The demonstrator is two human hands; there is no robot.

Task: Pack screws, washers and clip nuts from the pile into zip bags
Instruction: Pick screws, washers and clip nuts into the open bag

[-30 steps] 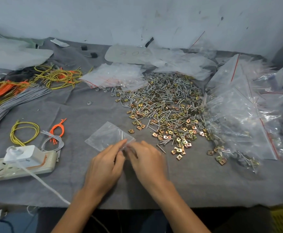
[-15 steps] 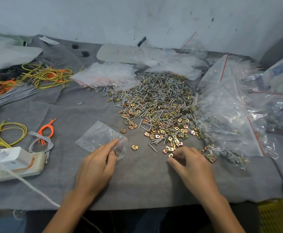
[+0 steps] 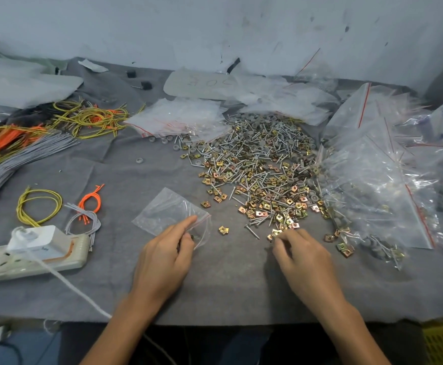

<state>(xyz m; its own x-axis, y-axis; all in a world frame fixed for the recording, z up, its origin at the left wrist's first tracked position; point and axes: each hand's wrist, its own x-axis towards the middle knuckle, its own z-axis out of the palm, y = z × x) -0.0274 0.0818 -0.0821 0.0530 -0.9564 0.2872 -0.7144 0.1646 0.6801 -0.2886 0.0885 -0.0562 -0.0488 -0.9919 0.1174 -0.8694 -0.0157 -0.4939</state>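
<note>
The zip bag [image 3: 170, 214] is held on the desk [image 3: 228, 285], its red-lined mouth pinched in the grip of the left hand [image 3: 162, 259]. At 2 o'clock from it, the pile [image 3: 262, 175] is met at its near edge by the right hand [image 3: 302, 256], grip curled; whether anything is pinched cannot be told.

I see only a bare left hand [image 3: 162, 259] and a bare right hand [image 3: 304, 259], slim-fingered, on bare forearms as far as my view reaches.

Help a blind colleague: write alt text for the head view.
The left hand holds a zip bag on grey cloth; the right hand touches the near edge of a pile of screws, washers and clip nuts.
</note>
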